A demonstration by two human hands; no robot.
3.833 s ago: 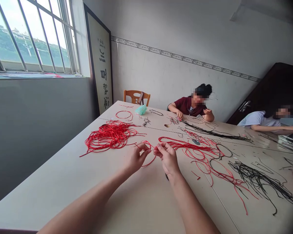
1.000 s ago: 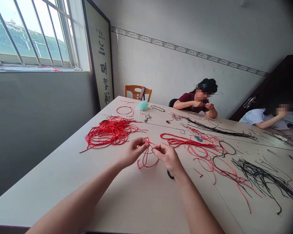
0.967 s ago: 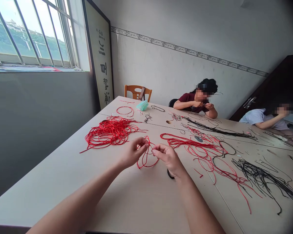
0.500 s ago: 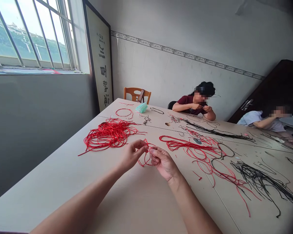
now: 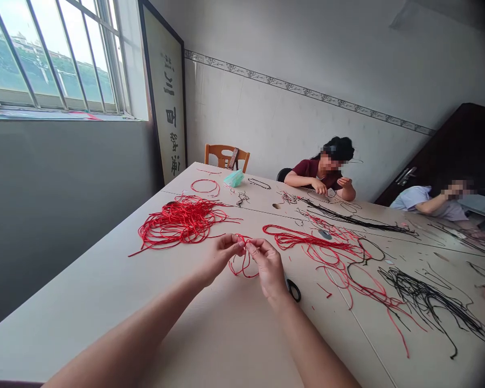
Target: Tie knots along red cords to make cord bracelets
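With our left hand (image 5: pixel 223 256) and right hand (image 5: pixel 270 268) we are pinching a red cord (image 5: pixel 246 275) over the table (image 5: pixel 210 334); presumably light and limp, it is needing fingertip holds where strands meet, a spot we are seeing poorly.

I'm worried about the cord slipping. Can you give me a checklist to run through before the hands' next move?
1. Left hand pinching the looped red cord: ok.
2. Right hand pinching that cord: ok.
3. Cord tight where the hands meet: cannot tell; too small and partly covered.
4. Black-handled scissors fully in view: not ok; the right wrist partly hides them.
5. Black cord bundle apart from both hands: ok.
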